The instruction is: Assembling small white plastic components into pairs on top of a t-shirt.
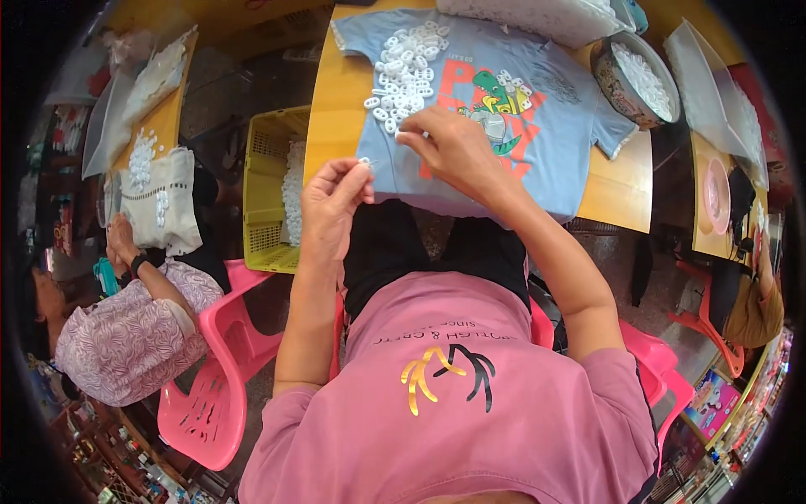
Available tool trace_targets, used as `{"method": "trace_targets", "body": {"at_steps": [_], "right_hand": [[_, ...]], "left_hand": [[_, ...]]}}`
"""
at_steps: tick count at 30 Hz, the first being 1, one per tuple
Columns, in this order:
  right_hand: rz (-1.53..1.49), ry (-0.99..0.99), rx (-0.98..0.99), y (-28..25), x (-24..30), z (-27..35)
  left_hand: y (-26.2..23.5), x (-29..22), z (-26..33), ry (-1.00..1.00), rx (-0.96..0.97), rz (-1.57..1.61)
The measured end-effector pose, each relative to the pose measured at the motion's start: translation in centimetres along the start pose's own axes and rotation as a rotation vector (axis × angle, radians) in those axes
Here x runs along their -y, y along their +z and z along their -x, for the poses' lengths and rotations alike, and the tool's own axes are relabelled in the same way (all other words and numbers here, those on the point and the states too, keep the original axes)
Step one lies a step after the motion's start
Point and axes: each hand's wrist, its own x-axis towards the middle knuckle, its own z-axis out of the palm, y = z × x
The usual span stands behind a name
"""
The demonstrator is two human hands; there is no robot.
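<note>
Between thumb and fingertips of my left hand (332,197) is a small white plastic piece (364,162), held just off the table's near edge. My right hand (457,151) is bent over the near end of a heap of white oval plastic pieces (407,71) with holes in them. Its thumb and forefinger pinch at a small white piece (399,132), partly hidden by the fingers. Under the heap and my right hand, a blue T-shirt (554,155) with a dinosaur print lies spread over the table.
The yellow table (329,109) bears a round tub (606,76) of white pieces and a clear bin (537,25) at the back. A yellow-green basket (260,151) stands at left. People sit on both sides, one beside a pink chair (210,412).
</note>
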Motion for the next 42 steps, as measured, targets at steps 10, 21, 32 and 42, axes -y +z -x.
{"method": "trace_targets", "body": {"at_steps": [10,21,32,42], "right_hand": [[0.216,0.129,0.039,0.6,-0.7,-0.3],[-1.115,0.58,-0.108,-4.0,3.3,2.1],[-1.152,0.478,-0.228,-5.1,4.6,3.0],[-0.849,0.4,-0.296,-5.0,4.5,3.2]], "left_hand": [[-0.9,-0.4,0.1,0.053,-0.019,0.05],[6.1,-0.7,-0.8,0.071,0.151,0.133],[8.6,-1.4,-0.9,0.14,0.172,0.09],[8.8,-1.2,-0.8,0.185,0.153,-0.006]]}}
